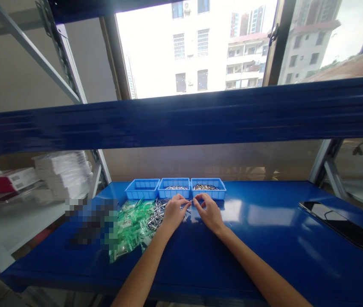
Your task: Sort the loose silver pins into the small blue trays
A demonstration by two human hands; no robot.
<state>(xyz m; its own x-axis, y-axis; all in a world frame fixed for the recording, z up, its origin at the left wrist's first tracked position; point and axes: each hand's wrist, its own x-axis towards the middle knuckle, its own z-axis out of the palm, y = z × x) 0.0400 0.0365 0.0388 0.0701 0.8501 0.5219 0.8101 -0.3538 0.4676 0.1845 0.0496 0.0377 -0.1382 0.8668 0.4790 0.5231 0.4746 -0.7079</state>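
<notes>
My left hand (175, 212) is closed in a pinch at the right edge of a pile of thin metal pins (158, 212). A short piece of one such pin shows at its fingertips. Close beside it, my right hand (210, 213) is pinched too, its fingertips nearly meeting those of the left; what they hold, if anything, is too small to make out. Just behind the hands stand a blue bin with silvery pins (174, 194) and a blue bin with darker, brownish pins (213, 196). A third blue bin (143, 195) stands to their left.
Green-tinted plastic bags (130, 232) lie heaped left of the pins, beside a blurred-out dark patch. A black phone (341, 224) rests on the blue table (264, 256) at the right. A blue shelf beam (181, 123) crosses above the bins. White wrapped stacks (69, 175) stand at far left.
</notes>
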